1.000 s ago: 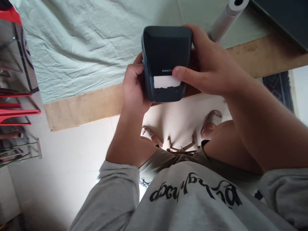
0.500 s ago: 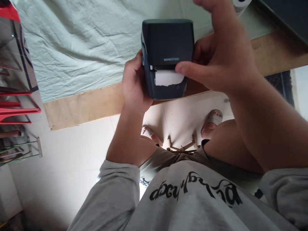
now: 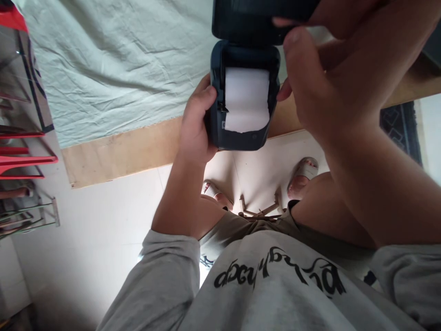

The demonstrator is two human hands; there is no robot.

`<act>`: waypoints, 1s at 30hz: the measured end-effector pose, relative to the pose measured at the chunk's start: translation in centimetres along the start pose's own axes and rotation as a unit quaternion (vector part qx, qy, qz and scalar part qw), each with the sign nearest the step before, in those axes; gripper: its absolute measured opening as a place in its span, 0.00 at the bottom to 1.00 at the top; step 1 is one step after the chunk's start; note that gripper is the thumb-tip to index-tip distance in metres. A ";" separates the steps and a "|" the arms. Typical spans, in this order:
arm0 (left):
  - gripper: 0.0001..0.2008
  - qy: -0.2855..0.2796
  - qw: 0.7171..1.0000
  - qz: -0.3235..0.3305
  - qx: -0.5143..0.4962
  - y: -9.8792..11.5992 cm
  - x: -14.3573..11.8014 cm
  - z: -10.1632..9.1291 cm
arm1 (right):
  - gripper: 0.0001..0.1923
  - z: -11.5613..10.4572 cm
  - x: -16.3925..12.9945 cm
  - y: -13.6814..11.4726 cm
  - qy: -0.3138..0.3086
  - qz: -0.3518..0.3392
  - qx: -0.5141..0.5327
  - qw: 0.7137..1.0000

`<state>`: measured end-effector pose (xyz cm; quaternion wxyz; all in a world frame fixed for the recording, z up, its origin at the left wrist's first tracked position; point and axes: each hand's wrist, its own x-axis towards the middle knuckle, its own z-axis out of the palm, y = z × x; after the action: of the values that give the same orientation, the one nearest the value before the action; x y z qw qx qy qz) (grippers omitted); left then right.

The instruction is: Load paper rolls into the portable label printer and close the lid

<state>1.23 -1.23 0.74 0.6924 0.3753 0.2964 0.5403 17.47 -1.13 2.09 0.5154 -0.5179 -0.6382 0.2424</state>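
Note:
A dark label printer [image 3: 241, 141] is held over the table's front edge, its lid [image 3: 248, 20] swung up and partly cut off by the top of the view. Inside lies a roll of white label paper [image 3: 246, 94], its loose end hanging over the front. My left hand [image 3: 200, 117] is closed around the printer's left side, thumb on the rim. My right hand [image 3: 330, 78] is at the raised lid, thumb against its lower right edge, with another finger near the printer's right side. Part of that grip is hidden.
A pale green cloth [image 3: 131, 59] covers the table, whose bare wooden edge [image 3: 124, 149] runs in front of me. Red-framed items [image 3: 27, 158] and a wire rack [image 3: 34, 214] stand on the left. My feet are on the pale floor [image 3: 103, 220] below.
The printer's lid has gone from shut to open, uncovering the paper roll. My right hand moved up with the lid. My left hand keeps its hold on the printer.

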 end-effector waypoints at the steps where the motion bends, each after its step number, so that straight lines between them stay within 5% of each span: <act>1: 0.09 -0.004 1.000 -0.002 0.005 0.0 0.0 0.0 | 0.19 0.0 0.1 0.0 0.027 -0.058 -0.054 0.997; 4: 0.11 -0.013 1.000 -0.002 0.022 -0.1 -0.1 -0.3 | 0.10 0.0 0.2 -0.6 -0.051 -0.138 -0.180 0.973; 7: 0.13 -0.023 0.998 0.013 0.049 -0.4 0.0 -0.6 | 0.08 -0.1 0.2 -1.6 -0.162 -0.099 -0.273 0.943; 17: 0.13 -0.034 0.993 0.020 0.113 -0.2 -0.2 -0.3 | 0.19 -0.1 0.1 -3.4 -0.244 0.014 -0.439 0.864; 20: 0.12 -0.028 0.992 0.014 0.120 0.0 -0.2 -0.2 | 0.19 -0.3 0.2 -3.3 -0.252 0.005 -0.409 0.877; 26: 0.12 -0.022 0.996 0.018 0.090 -0.2 0.0 -0.6 | 0.21 -1.0 0.1 -2.9 -0.224 -0.052 -0.201 0.952; 30: 0.08 0.017 0.996 0.014 0.086 -0.2 0.0 -0.4 | 0.13 -1.4 0.1 -2.0 -0.112 -0.046 -0.021 0.992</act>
<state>0.97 -1.19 0.34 0.6448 0.4278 0.3482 0.5291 17.96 -2.07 4.28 0.4404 -0.4686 -0.7199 0.2611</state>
